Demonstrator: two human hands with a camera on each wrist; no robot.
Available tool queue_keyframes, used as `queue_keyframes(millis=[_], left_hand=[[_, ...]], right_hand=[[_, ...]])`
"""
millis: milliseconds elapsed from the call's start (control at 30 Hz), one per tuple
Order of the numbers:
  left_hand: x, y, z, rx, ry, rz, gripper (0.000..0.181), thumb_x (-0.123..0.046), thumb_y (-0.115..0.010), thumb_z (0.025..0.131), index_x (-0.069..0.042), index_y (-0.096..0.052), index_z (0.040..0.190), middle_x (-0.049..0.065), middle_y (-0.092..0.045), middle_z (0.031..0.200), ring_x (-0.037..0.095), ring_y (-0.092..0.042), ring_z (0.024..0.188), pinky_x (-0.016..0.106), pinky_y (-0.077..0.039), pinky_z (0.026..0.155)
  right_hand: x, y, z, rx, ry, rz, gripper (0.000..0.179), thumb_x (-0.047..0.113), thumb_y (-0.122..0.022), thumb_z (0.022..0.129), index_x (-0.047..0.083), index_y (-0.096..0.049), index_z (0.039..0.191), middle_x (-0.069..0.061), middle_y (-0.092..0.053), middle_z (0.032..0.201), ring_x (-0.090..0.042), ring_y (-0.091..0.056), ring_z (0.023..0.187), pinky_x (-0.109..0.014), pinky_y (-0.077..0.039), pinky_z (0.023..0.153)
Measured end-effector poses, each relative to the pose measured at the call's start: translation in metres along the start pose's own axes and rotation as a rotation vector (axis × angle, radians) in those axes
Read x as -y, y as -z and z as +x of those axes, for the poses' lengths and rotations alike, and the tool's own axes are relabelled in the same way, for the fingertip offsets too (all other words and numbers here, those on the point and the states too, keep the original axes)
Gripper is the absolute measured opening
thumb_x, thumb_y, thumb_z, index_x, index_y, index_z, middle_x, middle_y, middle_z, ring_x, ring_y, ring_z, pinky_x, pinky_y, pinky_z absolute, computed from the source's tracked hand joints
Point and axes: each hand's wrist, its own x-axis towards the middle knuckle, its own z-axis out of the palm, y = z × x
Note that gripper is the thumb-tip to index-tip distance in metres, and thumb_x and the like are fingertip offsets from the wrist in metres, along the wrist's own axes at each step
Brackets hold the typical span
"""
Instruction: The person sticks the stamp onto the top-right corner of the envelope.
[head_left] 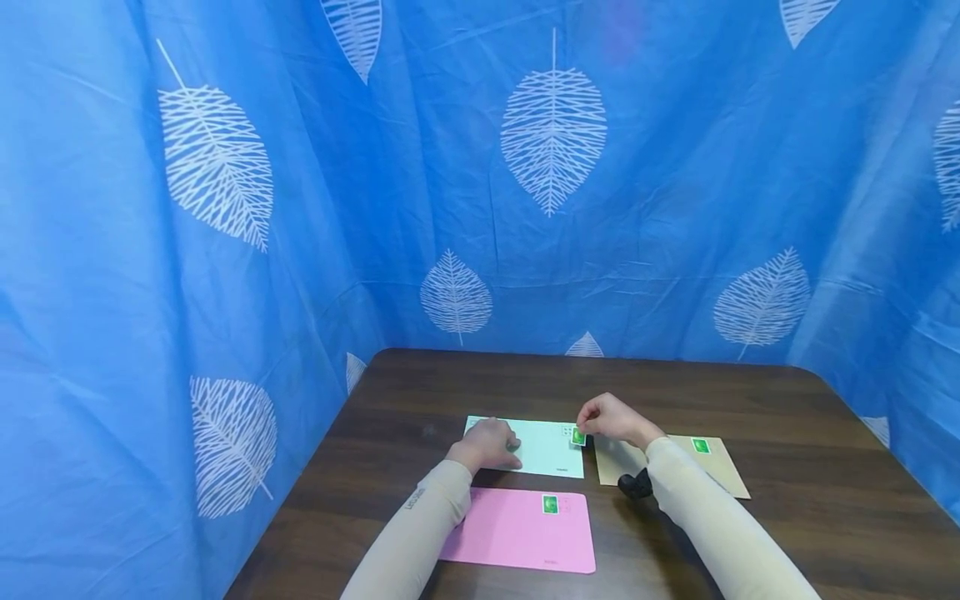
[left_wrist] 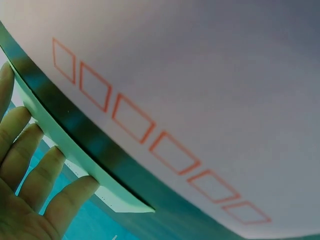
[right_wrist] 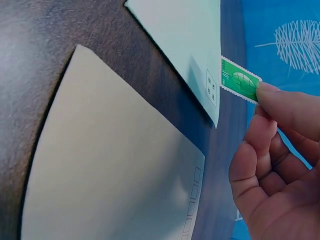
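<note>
My right hand [head_left: 611, 418] pinches a green postage stamp [right_wrist: 241, 80] between thumb and index finger, by one end. In the head view the stamp is over the upper right corner of a mint-green envelope [head_left: 540, 450], near a small printed box. Whether it touches the paper, I cannot tell. On the left part of that envelope rests my left hand [head_left: 489, 443]. Its fingers [left_wrist: 70, 197] are spread, with the tips on the envelope in the left wrist view.
Nearer me lies a pink envelope [head_left: 525, 533] with a green stamp [head_left: 551, 504] at its upper right. A tan envelope [head_left: 611, 467] with another stamp [head_left: 701, 446] lies partly under my right forearm. The dark wooden table [head_left: 420, 383] ends at a blue curtain [head_left: 645, 250].
</note>
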Motion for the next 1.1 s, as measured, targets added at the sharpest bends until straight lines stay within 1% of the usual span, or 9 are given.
queue_keyframes(millis=[267,467,567,600,700,800,833,867,1100], left_hand=[[0.001,0.001,0.001,-0.013,-0.002,0.008,0.037,-0.036,-0.083,0.08,-0.019,-0.078,0.113,-0.005,-0.076,0.116,0.018,-0.067,0.114,0.029,-0.053,0.097],[0.002,0.0,0.003,0.002,0.002,0.003,0.039,-0.036,-0.083,0.08,-0.019,-0.078,0.115,-0.006,-0.075,0.117,0.018,-0.066,0.116,0.028,-0.052,0.099],[0.001,0.003,0.002,0.003,-0.005,-0.003,0.038,-0.036,-0.083,0.08,-0.019,-0.078,0.114,-0.005,-0.075,0.116,0.018,-0.067,0.115,0.028,-0.053,0.098],[0.003,0.001,0.003,-0.014,-0.024,0.005,0.037,-0.037,-0.082,0.08,-0.02,-0.078,0.113,-0.006,-0.076,0.115,0.018,-0.068,0.112,0.029,-0.054,0.096],[0.003,0.004,0.001,-0.018,-0.028,0.009,0.037,-0.036,-0.082,0.079,-0.02,-0.079,0.112,-0.005,-0.076,0.114,0.018,-0.068,0.111,0.03,-0.054,0.095],[0.003,0.004,0.001,-0.013,-0.016,0.009,0.038,-0.037,-0.082,0.08,-0.02,-0.078,0.114,-0.005,-0.075,0.116,0.018,-0.067,0.113,0.03,-0.053,0.097],[0.0,0.007,-0.001,0.002,0.002,0.002,0.039,-0.036,-0.082,0.08,-0.019,-0.078,0.115,-0.005,-0.075,0.117,0.019,-0.066,0.116,0.029,-0.052,0.1],[0.0,0.006,-0.001,0.006,0.008,0.0,0.039,-0.036,-0.082,0.08,-0.019,-0.077,0.115,-0.005,-0.075,0.118,0.019,-0.066,0.117,0.029,-0.052,0.101],[0.002,0.003,-0.001,-0.001,0.009,0.03,0.039,-0.039,-0.082,0.079,-0.022,-0.077,0.114,-0.008,-0.075,0.118,0.017,-0.066,0.116,0.028,-0.053,0.098]], right_hand=[[0.003,0.001,0.008,0.004,-0.008,-0.017,0.006,0.0,-0.067,0.091,0.0,-0.073,0.09,-0.005,-0.07,0.085,-0.02,-0.057,0.078,-0.031,-0.049,0.072],[0.002,-0.002,0.013,0.011,-0.015,-0.031,0.007,0.0,-0.066,0.091,0.001,-0.073,0.09,-0.005,-0.069,0.085,-0.02,-0.057,0.078,-0.032,-0.049,0.072],[0.003,-0.002,0.015,0.01,-0.015,-0.037,0.006,0.001,-0.067,0.091,0.002,-0.073,0.089,-0.005,-0.069,0.085,-0.02,-0.056,0.078,-0.032,-0.049,0.071],[0.003,-0.002,0.016,0.01,-0.015,-0.038,0.005,0.001,-0.067,0.091,0.002,-0.073,0.089,-0.005,-0.069,0.085,-0.02,-0.056,0.078,-0.032,-0.049,0.071],[0.005,-0.003,0.018,0.01,-0.018,-0.039,0.005,0.002,-0.068,0.091,0.002,-0.072,0.089,-0.005,-0.069,0.085,-0.02,-0.055,0.077,-0.031,-0.047,0.069],[0.006,-0.004,0.02,0.018,-0.011,-0.035,0.005,0.002,-0.068,0.091,0.001,-0.072,0.088,-0.005,-0.068,0.083,-0.019,-0.054,0.074,-0.03,-0.046,0.066],[0.007,-0.004,0.021,0.021,-0.01,-0.032,0.005,0.001,-0.068,0.091,0.001,-0.072,0.088,-0.005,-0.068,0.083,-0.018,-0.054,0.073,-0.03,-0.046,0.066],[0.007,-0.005,0.021,0.024,-0.007,-0.031,0.005,0.001,-0.068,0.091,0.0,-0.072,0.088,-0.005,-0.068,0.083,-0.018,-0.054,0.072,-0.03,-0.046,0.065],[0.008,-0.007,0.026,0.034,0.001,-0.021,0.005,0.0,-0.067,0.09,-0.001,-0.072,0.088,-0.006,-0.068,0.083,-0.018,-0.054,0.072,-0.03,-0.047,0.065]])
